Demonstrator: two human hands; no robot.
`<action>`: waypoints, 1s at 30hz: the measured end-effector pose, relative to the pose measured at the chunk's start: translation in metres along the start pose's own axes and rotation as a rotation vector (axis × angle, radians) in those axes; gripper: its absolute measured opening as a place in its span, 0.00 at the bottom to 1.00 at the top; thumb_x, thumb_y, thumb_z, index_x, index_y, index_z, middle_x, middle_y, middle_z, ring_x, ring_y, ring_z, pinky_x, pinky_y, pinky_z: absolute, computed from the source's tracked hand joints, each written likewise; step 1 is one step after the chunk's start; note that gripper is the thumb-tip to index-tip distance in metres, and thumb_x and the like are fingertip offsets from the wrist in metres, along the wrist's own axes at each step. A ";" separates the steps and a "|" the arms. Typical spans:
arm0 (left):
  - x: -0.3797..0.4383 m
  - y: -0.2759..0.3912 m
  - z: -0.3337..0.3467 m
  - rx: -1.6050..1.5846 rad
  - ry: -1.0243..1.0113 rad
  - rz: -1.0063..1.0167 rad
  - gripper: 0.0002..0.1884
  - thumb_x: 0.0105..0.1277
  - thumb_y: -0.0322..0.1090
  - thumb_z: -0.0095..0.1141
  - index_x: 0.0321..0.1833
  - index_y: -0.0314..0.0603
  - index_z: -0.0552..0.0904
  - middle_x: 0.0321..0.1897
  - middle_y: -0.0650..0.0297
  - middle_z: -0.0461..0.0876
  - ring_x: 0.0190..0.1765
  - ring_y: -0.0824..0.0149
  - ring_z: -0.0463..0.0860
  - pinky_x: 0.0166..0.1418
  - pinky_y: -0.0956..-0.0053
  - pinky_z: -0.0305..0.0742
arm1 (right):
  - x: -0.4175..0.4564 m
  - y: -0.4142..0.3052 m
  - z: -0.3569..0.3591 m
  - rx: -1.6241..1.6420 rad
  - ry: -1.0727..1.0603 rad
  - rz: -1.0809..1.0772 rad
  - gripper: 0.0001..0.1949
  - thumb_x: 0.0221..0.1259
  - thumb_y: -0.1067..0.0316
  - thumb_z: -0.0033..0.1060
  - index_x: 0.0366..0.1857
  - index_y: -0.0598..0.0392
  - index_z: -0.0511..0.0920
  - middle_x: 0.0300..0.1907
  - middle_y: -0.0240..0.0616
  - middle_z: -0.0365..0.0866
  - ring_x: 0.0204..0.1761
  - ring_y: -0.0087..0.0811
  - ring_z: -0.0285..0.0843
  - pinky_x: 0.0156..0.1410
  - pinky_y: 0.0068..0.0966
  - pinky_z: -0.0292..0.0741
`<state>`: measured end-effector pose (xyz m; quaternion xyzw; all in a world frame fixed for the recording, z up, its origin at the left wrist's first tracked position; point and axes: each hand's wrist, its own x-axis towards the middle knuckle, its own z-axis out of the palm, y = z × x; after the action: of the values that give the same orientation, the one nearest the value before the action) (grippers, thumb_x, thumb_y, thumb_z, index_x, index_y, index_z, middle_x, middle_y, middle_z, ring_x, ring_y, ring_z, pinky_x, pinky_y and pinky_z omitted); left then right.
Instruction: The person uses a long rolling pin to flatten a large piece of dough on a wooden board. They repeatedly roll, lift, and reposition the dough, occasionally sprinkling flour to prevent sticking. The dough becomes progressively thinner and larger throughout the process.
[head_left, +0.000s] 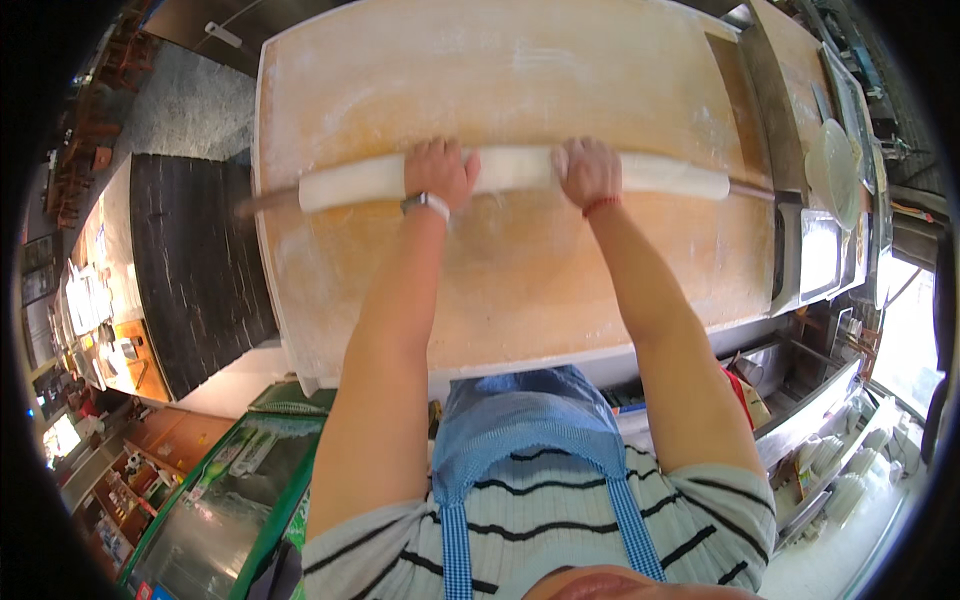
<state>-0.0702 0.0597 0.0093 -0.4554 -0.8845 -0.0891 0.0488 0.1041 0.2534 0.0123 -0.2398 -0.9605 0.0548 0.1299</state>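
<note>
A long roll of pale dough (517, 168) is wrapped around a wooden rolling pin (750, 191), whose two ends stick out past the dough. It lies crosswise on a floured wooden work board (517, 300). My left hand (439, 171), with a watch at the wrist, presses on the roll left of its middle, fingers curled over the top. My right hand (589, 171), with a red bracelet at the wrist, presses on it right of the middle. The undersides of both hands are hidden.
At the right stand a translucent bowl (832, 174) and metal trays, beyond a raised edge of the board. A black marbled surface (199, 270) lies to the left. A green-framed glass-topped cabinet (225, 495) is at lower left, and stacked dishes (847, 487) are at lower right.
</note>
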 end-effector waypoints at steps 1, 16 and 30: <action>0.005 0.000 -0.002 -0.008 -0.031 -0.047 0.22 0.69 0.54 0.48 0.39 0.41 0.83 0.36 0.53 0.84 0.44 0.50 0.82 0.50 0.54 0.75 | 0.019 0.000 -0.003 0.003 -0.109 0.059 0.16 0.63 0.50 0.56 0.32 0.53 0.82 0.36 0.43 0.84 0.42 0.46 0.80 0.50 0.42 0.75; -0.190 0.082 -0.034 -0.199 -0.113 -0.009 0.25 0.62 0.57 0.52 0.52 0.45 0.80 0.48 0.56 0.81 0.49 0.52 0.79 0.53 0.47 0.70 | -0.174 -0.019 -0.053 0.113 -0.369 -0.211 0.32 0.54 0.43 0.62 0.61 0.49 0.74 0.58 0.43 0.76 0.61 0.45 0.71 0.66 0.45 0.68; -0.067 0.069 0.014 -0.191 0.276 0.039 0.15 0.66 0.46 0.50 0.39 0.44 0.83 0.39 0.52 0.82 0.35 0.51 0.82 0.40 0.55 0.77 | -0.056 -0.064 0.002 0.073 -0.424 -0.194 0.20 0.64 0.54 0.48 0.56 0.50 0.77 0.58 0.46 0.78 0.61 0.45 0.74 0.64 0.45 0.71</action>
<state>0.0247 0.0487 -0.0073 -0.4585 -0.8479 -0.2335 0.1277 0.1223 0.1704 0.0086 -0.1245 -0.9822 0.1261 -0.0617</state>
